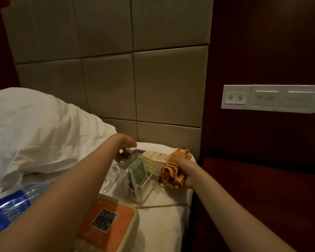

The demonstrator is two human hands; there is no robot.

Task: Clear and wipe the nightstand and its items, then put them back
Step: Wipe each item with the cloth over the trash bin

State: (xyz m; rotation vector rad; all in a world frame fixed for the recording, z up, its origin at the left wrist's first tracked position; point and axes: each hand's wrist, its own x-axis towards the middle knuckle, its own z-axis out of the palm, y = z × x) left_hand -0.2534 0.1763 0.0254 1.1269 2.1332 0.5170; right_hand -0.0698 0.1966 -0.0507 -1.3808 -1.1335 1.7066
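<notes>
On the white bed sheet lie the nightstand's items. A clear acrylic box holds green-and-white packets. Behind it lies a white remote control with yellow buttons. My left hand reaches over the box, its fingers curled down onto the remote's dark far end. My right hand grips a bunched orange cloth against the box's right side. A clear glass piece lies left of the box, partly hidden by my left forearm.
An orange-topped box with a QR code sits near me, a cord running behind it. A blue-labelled water bottle lies at the left beside a white pillow. The dark wood nightstand and a switch panel are at the right.
</notes>
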